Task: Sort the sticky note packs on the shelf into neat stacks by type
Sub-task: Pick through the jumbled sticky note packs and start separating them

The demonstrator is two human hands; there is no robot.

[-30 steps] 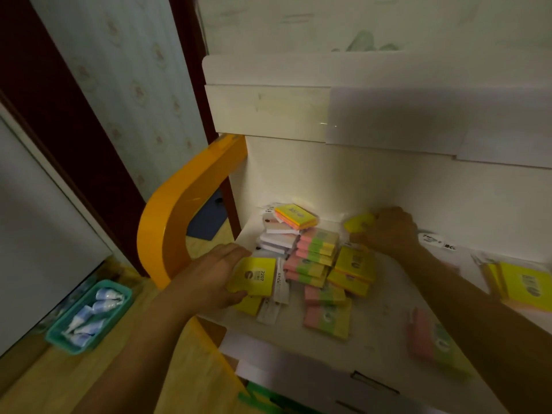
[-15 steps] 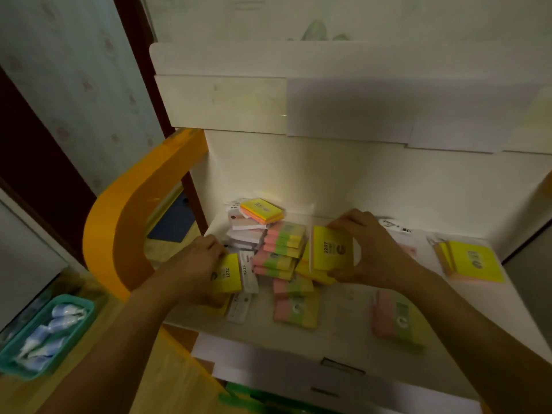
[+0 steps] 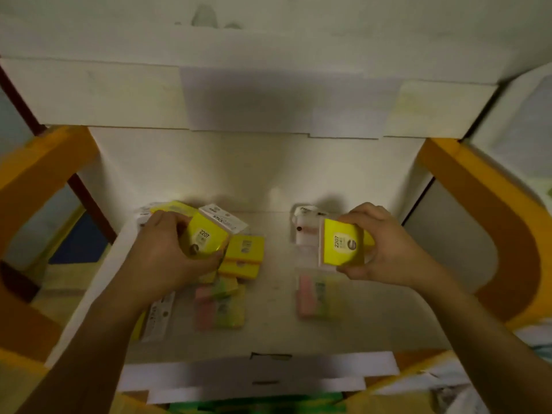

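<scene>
Left hand [image 3: 167, 252] grips a yellow pack [image 3: 206, 239] over the left pile on the shelf [image 3: 268, 333]. Right hand [image 3: 385, 249] pinches another yellow pack [image 3: 342, 246], lifted at shelf right. Yellow stack [image 3: 243, 256] sits just beside the left hand. Two pink-green packs [image 3: 219, 307] [image 3: 313, 297] lie flat nearer the front.

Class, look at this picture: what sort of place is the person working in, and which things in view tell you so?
Probably a stationery shop's display shelf, or its stockroom. The white shelf with orange side panels carries many sealed sticky note packs, several alike: each hand holds a yellow pack labelled 2207, and multicoloured packs lie loose.
</scene>
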